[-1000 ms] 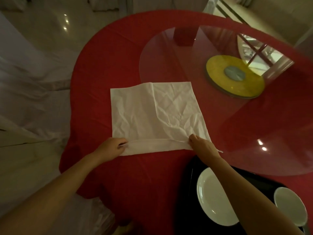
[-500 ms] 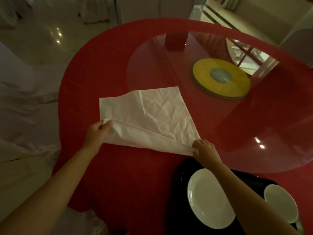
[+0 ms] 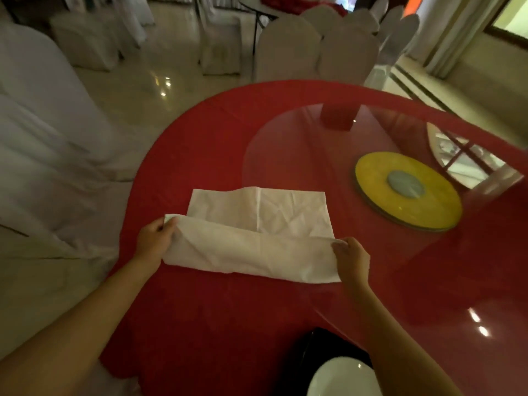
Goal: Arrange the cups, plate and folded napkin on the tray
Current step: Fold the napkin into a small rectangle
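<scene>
Napkin-folding is the step in hand, judging by how the cloth lies. Nearest, at 5 o'clock along the bottom edge, a black tray (image 3: 308, 350) sits on the red tablecloth (image 3: 214, 324) with a white plate (image 3: 343, 378) already on it; no cups are in view.

Beyond that, toward the middle, the white napkin (image 3: 257, 238) lies flat on the cloth, its near part doubled over into a long band. The left hand (image 3: 154, 244), at 9 o'clock of the napkin, has its fingers closed on the band's left corner, pinching the cloth. The right hand (image 3: 353, 258), at 3 o'clock, has its fingers curled down on the band's right end; whether they pinch it or only press it I cannot tell. Holding both ends likely keeps the fold's edge straight and level.

Farther off, at 2 o'clock, a round glass turntable (image 3: 328, 155) covers the table's centre, with a yellow disc (image 3: 428, 207) under it. The napkin's far right corner reaches onto the glass edge. Past the table stand chairs in white covers (image 3: 288, 47).
</scene>
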A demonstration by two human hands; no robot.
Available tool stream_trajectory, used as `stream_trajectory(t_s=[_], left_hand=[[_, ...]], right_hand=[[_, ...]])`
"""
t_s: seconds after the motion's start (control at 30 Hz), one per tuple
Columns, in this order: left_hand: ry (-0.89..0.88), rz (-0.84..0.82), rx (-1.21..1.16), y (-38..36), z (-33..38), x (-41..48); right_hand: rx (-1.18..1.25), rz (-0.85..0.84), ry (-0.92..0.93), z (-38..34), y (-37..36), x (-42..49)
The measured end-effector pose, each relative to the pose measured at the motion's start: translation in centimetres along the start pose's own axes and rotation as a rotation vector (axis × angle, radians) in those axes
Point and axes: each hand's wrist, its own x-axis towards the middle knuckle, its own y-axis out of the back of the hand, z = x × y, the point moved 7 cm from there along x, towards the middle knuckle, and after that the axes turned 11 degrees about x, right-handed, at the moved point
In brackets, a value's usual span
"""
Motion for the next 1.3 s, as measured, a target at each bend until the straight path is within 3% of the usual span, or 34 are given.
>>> stream_trajectory(t_s=[0.2,0.47,0.83,1.13,1.3], left_hand=[[-0.017,0.089,0.141,-1.5,2.3,3.1],[-0.089,0.252,0.341,-4.2,3.4,8.6],[-0.105,0.208,0.626,-10.2,1.5,16.4],[-0.193,0.216,0.901,-12.0,1.8,16.4],[-0.119,0.208,0.955,-11.5,2.1,16.2]], right_hand=[[-0.01,0.097,0.132,-3.2,-1.7,3.8],[-0.081,0.191,0.162,-2.3,-5.2,9.7],[-0.323,0.246,0.265,0.1,-10.4,16.7],[-0.428,0.248,0.33,-0.1,-12.0,19.3],[-0.526,0.171,0.319,-0.3,-12.6,20.1]])
